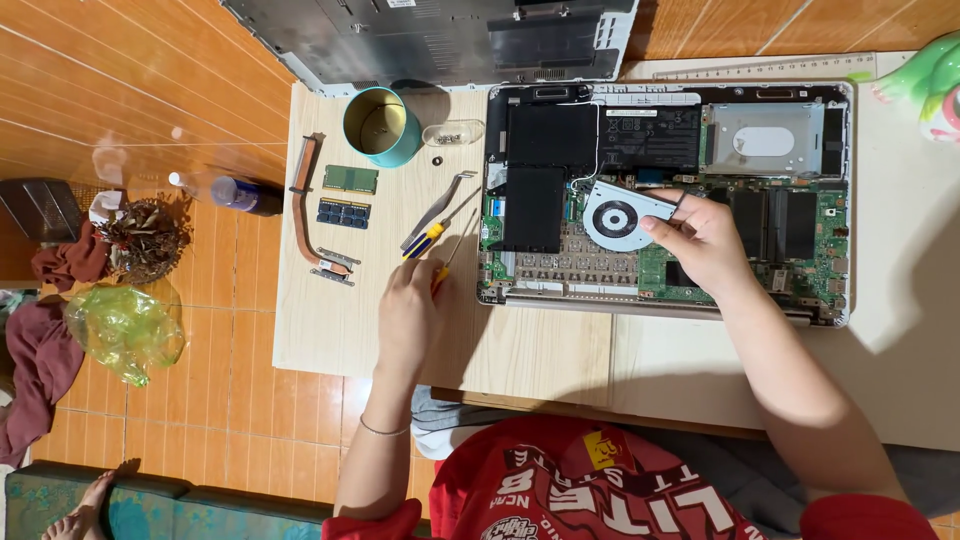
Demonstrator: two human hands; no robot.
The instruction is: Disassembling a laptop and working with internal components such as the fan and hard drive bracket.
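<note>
While the left hand (pixel 408 300) rests on the bench (pixel 330 320), closed around a yellow-handled screwdriver (pixel 428 240) whose tip points away, the right hand (pixel 703 245) reaches over the opened laptop (pixel 665 200). Its fingertips pinch the round cooling fan (pixel 615 218), which lies just left of that hand, above the circuit board. Farther left on the bench lie two memory sticks (pixel 348 195), with a teal tin (pixel 380 125) beyond them.

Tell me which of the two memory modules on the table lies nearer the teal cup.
The green memory module, the upper of the pair, lies nearer the teal cup. The dark blue module sits just below it, closer to the copper heat pipe.
</note>
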